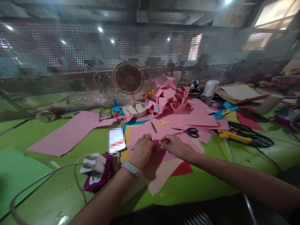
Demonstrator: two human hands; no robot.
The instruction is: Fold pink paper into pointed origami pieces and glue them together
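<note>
My left hand (142, 149) and my right hand (174, 146) meet over a pink paper sheet (161, 168) on the green table (58, 187). Both hands have fingers curled, pinching a small pink paper piece (159, 142) between them. A white band sits on my left wrist. Black-handled scissors (191, 132) lie just beyond my right hand. A pen-like tool (153, 127) lies behind my fingers.
A heap of folded pink paper shapes (167, 98) sits beside a small desk fan (128, 78). A phone (116, 140), a white charger with cable (92, 164), a yellow glue gun (234, 136), larger black scissors (255, 136), a bottle (209, 90) and a perforated metal screen (70, 62) surround the spot.
</note>
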